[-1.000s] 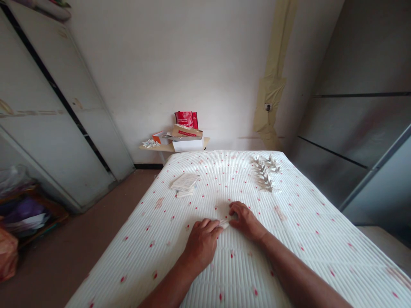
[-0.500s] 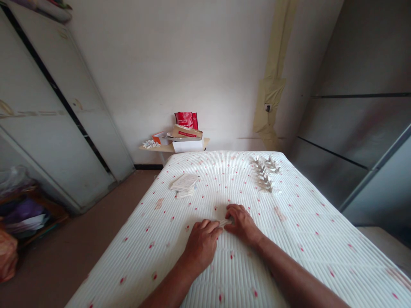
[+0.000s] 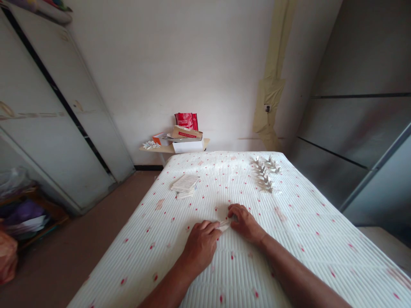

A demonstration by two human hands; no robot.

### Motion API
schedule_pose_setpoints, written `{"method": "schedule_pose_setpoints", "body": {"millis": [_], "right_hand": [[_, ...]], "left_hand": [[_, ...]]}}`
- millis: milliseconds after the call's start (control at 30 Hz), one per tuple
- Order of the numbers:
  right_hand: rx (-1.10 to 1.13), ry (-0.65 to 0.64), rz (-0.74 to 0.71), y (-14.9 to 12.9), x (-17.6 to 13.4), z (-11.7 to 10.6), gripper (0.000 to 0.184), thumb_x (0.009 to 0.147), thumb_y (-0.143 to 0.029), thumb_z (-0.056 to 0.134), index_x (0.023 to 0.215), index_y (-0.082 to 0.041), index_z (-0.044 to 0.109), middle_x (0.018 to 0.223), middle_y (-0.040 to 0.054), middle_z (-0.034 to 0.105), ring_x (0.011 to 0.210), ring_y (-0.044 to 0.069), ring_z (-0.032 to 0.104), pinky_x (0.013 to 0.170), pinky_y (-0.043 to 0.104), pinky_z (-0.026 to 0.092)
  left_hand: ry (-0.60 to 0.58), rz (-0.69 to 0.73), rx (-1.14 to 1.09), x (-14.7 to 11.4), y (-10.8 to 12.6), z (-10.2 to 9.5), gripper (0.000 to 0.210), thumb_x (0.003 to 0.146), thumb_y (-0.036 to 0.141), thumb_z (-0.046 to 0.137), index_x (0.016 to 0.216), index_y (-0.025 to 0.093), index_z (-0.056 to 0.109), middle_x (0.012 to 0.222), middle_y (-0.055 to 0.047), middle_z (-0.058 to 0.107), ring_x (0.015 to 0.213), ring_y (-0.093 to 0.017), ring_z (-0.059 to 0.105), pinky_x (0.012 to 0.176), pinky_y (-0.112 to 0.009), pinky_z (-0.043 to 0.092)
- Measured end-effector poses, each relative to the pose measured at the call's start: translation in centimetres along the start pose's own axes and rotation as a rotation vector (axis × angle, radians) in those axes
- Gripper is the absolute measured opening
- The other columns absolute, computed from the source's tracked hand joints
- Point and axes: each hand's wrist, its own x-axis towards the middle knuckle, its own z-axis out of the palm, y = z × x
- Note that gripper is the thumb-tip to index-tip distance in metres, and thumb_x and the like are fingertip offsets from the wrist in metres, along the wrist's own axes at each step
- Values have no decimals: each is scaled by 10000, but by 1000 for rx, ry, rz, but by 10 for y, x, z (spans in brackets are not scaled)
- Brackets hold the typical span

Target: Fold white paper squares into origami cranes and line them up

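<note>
A small folded piece of paper [image 3: 224,225], pale with faint print, lies between my hands on the quilted bed cover. My left hand [image 3: 203,241] is closed over its left end, fingers pressing it against the cover. At the other end my right hand [image 3: 245,223] curls its fingers around the paper's edge, thumb tucked in beneath. Farther off to the left rests a loose stack of printed paper squares [image 3: 185,183]. Several folded paper cranes [image 3: 265,176] stand in rows at the far right of the bed.
The bed's cover [image 3: 231,269] is white, ribbed and dotted red. Beyond its far edge, a small table [image 3: 165,149] carries a white box [image 3: 189,146], a red bag [image 3: 186,121] and a pile of white folded pieces [image 3: 150,145]. Cabinets [image 3: 77,107] flank the left side.
My right hand has shifted slightly to the right, so more of the folded paper shows between my hands. My left hand stays almost in place.
</note>
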Motion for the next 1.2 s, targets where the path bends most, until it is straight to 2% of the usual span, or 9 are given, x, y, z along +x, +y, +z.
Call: {"method": "schedule_pose_setpoints", "body": {"millis": [133,267,567,767,933,1200], "right_hand": [[-71,19,43,-9,-2,5,168,632,-109,609,778,-184,576,1004,63,580,933,214,494,829,326,387],[-143,28,88,-15,-2,11,196,606,-166,667,773,-192,568,1025,60,578,930,230,477,820,347,382],[-36,34,72,-1,0,6,231,598,-28,553,767,-186,555,1001,65,577,964,207,511,829,322,403],[42,35,-13,2,-1,4,250,628,-2,522,788,-186,574,979,51,588,958,189,531,848,318,397],[-65,53,58,-4,-1,11,138,634,-121,636,740,-192,584,984,49,591,913,210,511,812,331,394],[-73,27,99,-6,1,10,155,625,-77,605,728,-193,589,969,41,591,925,197,506,813,307,390]], "left_hand": [[-4,-15,-8,2,1,0,246,779,62,475,883,226,626,1090,-15,618,984,-182,513,833,-354,401],[-12,-57,-43,6,2,-2,219,779,78,459,823,211,627,1034,-22,625,965,-186,507,807,-343,397],[41,-86,-137,6,1,-1,237,735,77,479,807,222,651,1000,-18,641,950,-185,518,805,-347,392],[96,-265,-214,19,-1,8,205,692,66,528,678,218,665,892,2,662,878,-164,551,782,-315,402],[97,-403,-132,28,5,12,113,681,109,609,605,193,611,818,28,639,837,-144,543,737,-282,365],[19,-503,-140,34,2,12,59,690,150,626,702,206,616,804,36,619,839,-136,548,710,-256,350]]}}
